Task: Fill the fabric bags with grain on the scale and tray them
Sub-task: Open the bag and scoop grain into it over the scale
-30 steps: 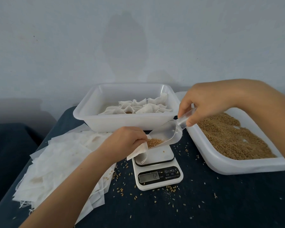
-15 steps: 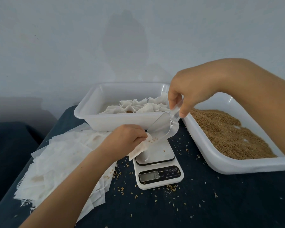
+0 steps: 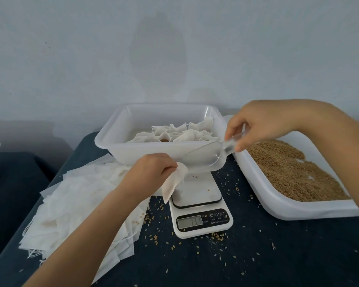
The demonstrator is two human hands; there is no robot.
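Our left hand (image 3: pixel 151 172) pinches the mouth of a fabric bag (image 3: pixel 173 183) over the left edge of the scale (image 3: pixel 199 206). Our right hand (image 3: pixel 257 127) grips the handle of a clear scoop (image 3: pixel 205 156), spout at the bag. Filled bags (image 3: pixel 178 134) lie in the white tray (image 3: pixel 112 139) behind; grain (image 3: pixel 292 172) fills the bin (image 3: pixel 298 210) to the right.

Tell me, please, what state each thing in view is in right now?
Scoop: tilted, empty, held by right hand.
Bag: pinched by left hand at the scale.
Scale: switched on.
Back tray: holds bags.
Right tray: holds grain.
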